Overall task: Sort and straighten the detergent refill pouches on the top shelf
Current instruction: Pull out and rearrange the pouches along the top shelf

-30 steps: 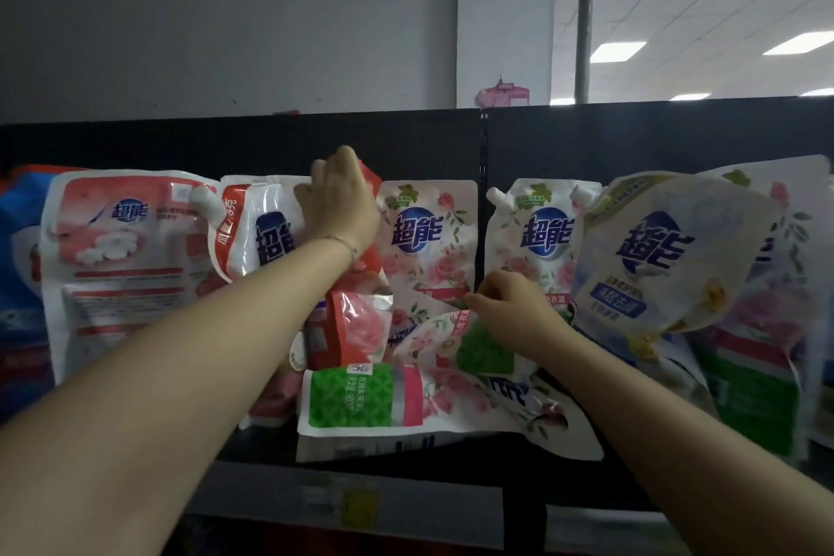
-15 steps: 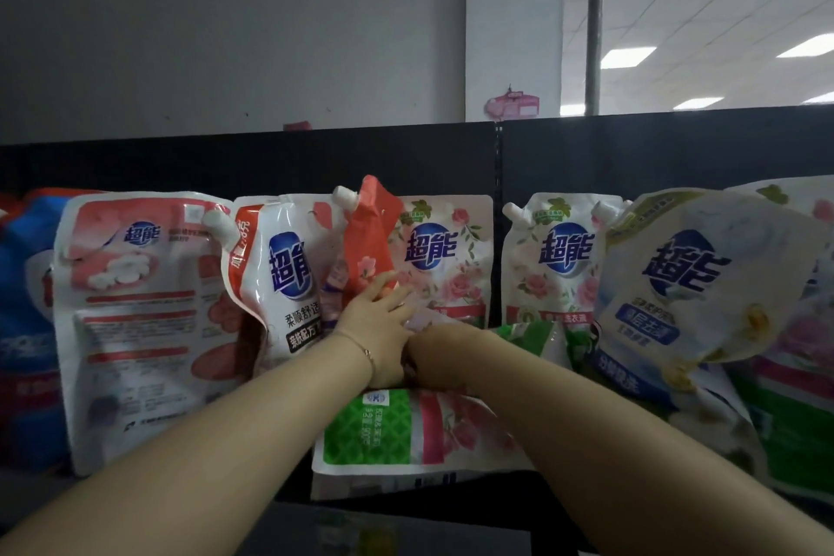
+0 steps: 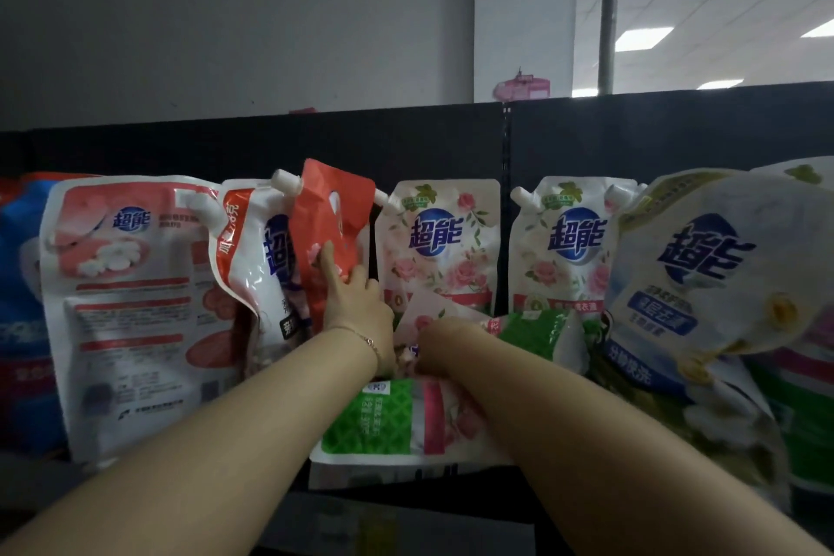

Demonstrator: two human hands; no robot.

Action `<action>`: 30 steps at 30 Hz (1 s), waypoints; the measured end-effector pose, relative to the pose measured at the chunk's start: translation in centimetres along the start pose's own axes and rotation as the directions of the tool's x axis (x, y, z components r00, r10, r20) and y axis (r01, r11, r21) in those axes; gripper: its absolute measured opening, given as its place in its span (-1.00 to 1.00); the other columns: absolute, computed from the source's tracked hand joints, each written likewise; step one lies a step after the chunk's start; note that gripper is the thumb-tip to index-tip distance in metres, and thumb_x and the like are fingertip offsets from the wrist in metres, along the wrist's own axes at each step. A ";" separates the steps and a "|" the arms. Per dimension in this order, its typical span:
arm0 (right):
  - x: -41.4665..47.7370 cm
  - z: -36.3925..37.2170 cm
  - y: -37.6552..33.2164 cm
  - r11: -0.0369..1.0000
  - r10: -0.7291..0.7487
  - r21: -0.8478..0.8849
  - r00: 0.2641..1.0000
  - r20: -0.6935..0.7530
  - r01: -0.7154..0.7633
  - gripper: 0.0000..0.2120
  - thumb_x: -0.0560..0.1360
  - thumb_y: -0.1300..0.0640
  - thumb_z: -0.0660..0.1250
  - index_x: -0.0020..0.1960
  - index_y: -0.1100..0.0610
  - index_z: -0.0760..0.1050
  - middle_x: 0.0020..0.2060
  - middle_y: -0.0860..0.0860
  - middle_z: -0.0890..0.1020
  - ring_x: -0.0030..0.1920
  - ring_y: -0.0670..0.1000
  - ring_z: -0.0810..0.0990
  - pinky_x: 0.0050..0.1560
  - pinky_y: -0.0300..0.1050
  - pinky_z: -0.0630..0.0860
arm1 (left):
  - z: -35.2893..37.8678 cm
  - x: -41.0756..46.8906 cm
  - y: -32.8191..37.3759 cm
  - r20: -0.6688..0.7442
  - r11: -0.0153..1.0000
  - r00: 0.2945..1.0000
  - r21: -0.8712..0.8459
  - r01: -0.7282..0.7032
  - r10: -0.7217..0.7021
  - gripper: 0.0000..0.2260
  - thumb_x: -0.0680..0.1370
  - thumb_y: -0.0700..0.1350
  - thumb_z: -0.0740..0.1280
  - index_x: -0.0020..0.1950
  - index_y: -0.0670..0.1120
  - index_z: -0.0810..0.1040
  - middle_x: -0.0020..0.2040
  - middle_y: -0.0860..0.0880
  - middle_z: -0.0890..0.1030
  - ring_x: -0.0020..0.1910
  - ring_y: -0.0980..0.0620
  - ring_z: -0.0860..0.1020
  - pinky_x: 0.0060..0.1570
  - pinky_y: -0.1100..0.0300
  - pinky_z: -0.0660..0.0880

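Nearest me, a flat pouch (image 3: 397, 420) lies on its back at the front lip of the shelf (image 3: 406, 506), its green and pink print turned sideways. It is out of the row altogether, and both my forearms cross above it. Just beyond it my right hand (image 3: 444, 343) is dug knuckles-up into a heap (image 3: 537, 330) of fallen pouches. That hand's fingers are buried in the film, so I cannot tell whether they have closed on anything, though a pale corner (image 3: 424, 312) juts up just beside them. My left hand (image 3: 356, 307) sits close on its left, spread and gripping nothing, with its fingers (image 3: 328, 260) stretched flat against the red pouch (image 3: 331, 217). I judge I am propping that one because it leans right and, being soft, would fold over unsupported. Touching it on the left, a white pouch (image 3: 252, 248) leans the same way, and farther left a pink pouch (image 3: 131, 284) stands back to front. Farthest, against the back panel (image 3: 271, 140), a rose pouch (image 3: 440, 239) and a second to its right stand upright and face out, as I think the rest should. At the right a slumped pouch (image 3: 704, 266) tips forward over its neighbours. The sorting looks well short of done, and lifting from the heap one-handed could let the red one topple.
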State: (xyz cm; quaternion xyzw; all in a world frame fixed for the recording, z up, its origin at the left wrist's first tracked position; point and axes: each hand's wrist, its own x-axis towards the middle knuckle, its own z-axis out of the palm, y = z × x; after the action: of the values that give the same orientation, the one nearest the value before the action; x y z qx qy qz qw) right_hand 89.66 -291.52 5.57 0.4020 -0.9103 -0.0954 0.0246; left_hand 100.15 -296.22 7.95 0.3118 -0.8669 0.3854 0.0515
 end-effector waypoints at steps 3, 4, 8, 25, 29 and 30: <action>-0.4 0.0 0.7 0.999 0.029 -0.043 0.997 0.066 -0.026 -0.31 0.55 -0.32 0.07 0.46 0.17 0.30 0.40 0.13 0.39 0.35 0.21 0.40 0.29 0.15 0.41 | -0.2 -0.7 0.1 0.005 0.999 0.999 -0.021 0.046 -0.046 -0.48 0.52 0.27 0.16 0.42 0.09 0.36 0.39 -0.14 0.29 0.41 -0.26 0.12 0.20 -0.56 -0.24; -0.6 0.1 1.0 0.998 0.035 -0.054 0.996 0.079 -0.031 -0.23 0.51 -0.40 0.03 0.47 0.15 0.28 0.42 0.13 0.37 0.36 0.22 0.39 0.30 0.17 0.40 | -0.3 -0.9 0.1 0.006 0.998 0.998 -0.032 0.056 -0.056 -0.50 0.52 0.24 0.17 0.43 0.09 0.35 0.40 -0.13 0.28 0.42 -0.26 0.11 0.20 -0.56 -0.23; -0.5 0.6 1.8 0.995 0.025 -0.098 0.998 0.049 -0.020 -0.19 0.48 -0.46 -0.02 0.47 0.10 0.28 0.42 0.11 0.38 0.35 0.19 0.41 0.26 0.13 0.41 | -0.2 -1.3 0.2 -0.008 0.996 0.997 -0.059 0.073 -0.074 -0.55 0.53 0.17 0.21 0.40 0.10 0.39 0.38 -0.11 0.31 0.41 -0.23 0.12 0.24 -0.55 -0.21; -2.3 0.0 1.8 0.969 -0.042 -0.246 0.998 -0.036 0.032 -0.37 0.60 -0.29 -0.05 0.41 0.15 0.35 0.35 0.16 0.43 0.31 0.21 0.43 0.21 0.19 0.41 | -0.5 -0.1 0.6 0.031 0.989 0.995 -0.108 0.101 -0.098 -0.57 0.53 0.03 0.26 0.39 0.01 0.39 0.37 -0.12 0.33 0.42 -0.26 0.12 0.27 -0.53 -0.19; -2.8 -0.3 2.0 0.956 -0.156 -0.258 0.987 -0.045 0.139 -0.48 0.65 -0.17 -0.04 0.32 0.17 0.42 0.26 0.13 0.49 0.20 0.18 0.51 -0.02 0.04 0.43 | -0.5 0.2 0.3 0.041 0.984 0.994 -0.140 0.110 -0.105 -0.58 0.53 0.01 0.25 0.39 0.01 0.39 0.38 -0.13 0.33 0.45 -0.30 0.08 0.27 -0.54 -0.20; -3.2 -0.5 2.0 0.952 -0.172 -0.265 0.984 -0.044 0.154 -0.48 0.65 -0.17 -0.05 0.29 0.19 0.44 0.22 0.12 0.51 0.15 0.16 0.52 -0.06 0.01 0.41 | -0.5 0.2 0.3 0.041 0.983 0.993 -0.148 0.112 -0.107 -0.59 0.53 0.00 0.25 0.38 0.01 0.39 0.37 -0.12 0.33 0.45 -0.30 0.08 0.27 -0.53 -0.21</action>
State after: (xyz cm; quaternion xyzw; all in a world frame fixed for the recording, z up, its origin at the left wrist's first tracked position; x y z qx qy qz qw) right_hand 90.41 -287.93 6.52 0.4720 -0.8522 -0.2025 0.0997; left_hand 99.73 -295.81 8.12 0.3606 -0.8758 0.3103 0.0818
